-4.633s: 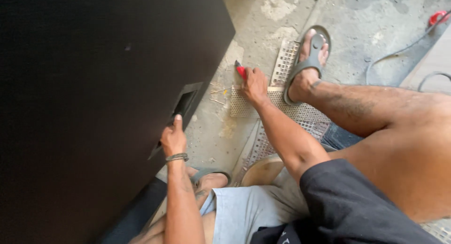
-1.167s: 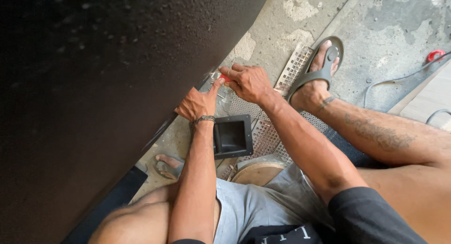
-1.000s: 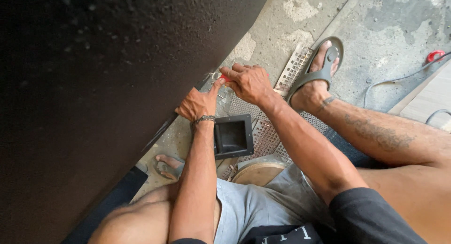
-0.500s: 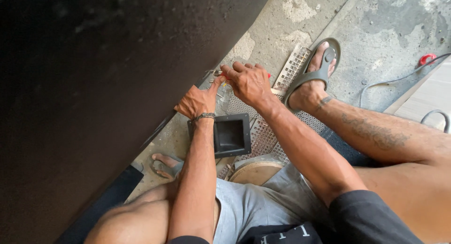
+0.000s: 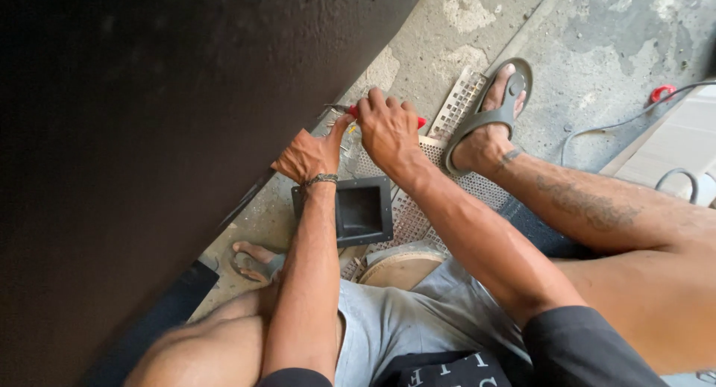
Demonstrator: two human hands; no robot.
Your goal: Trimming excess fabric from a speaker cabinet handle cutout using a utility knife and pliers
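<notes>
Where the big black cabinet [image 5: 149, 148] fills the left of the view, it serves as the landmark; its dark wall leans over a worn concrete floor [image 5: 597, 36] with pale patches. Right of the cabinet, a perforated metal sheet [image 5: 418, 208] lies flat on the floor, running from the person's lap toward a foot in a grey sandal [image 5: 496, 107]. On the sheet, just off the cabinet's lower edge, sits a black recessed tray [image 5: 362, 212], square, open side up, with nothing seen inside. Below it, against grey shorts, a round tan rim [image 5: 403, 264] shows; what it belongs to I cannot tell. Far from the cabinet, at the right edge, a pale board [image 5: 671, 145] lies with a grey cable [image 5: 619, 122] curving past it and a small red clip [image 5: 660, 92] beside.

Both hands meet just off the cabinet's edge, above the tray. The right hand [image 5: 388, 130] is closed around red pliers [image 5: 420, 121], only the handle tips showing. The left hand [image 5: 309, 154], a bracelet at its wrist, pinches thin wires [image 5: 332, 109] near the pliers' nose, fingers drawn together.
</notes>
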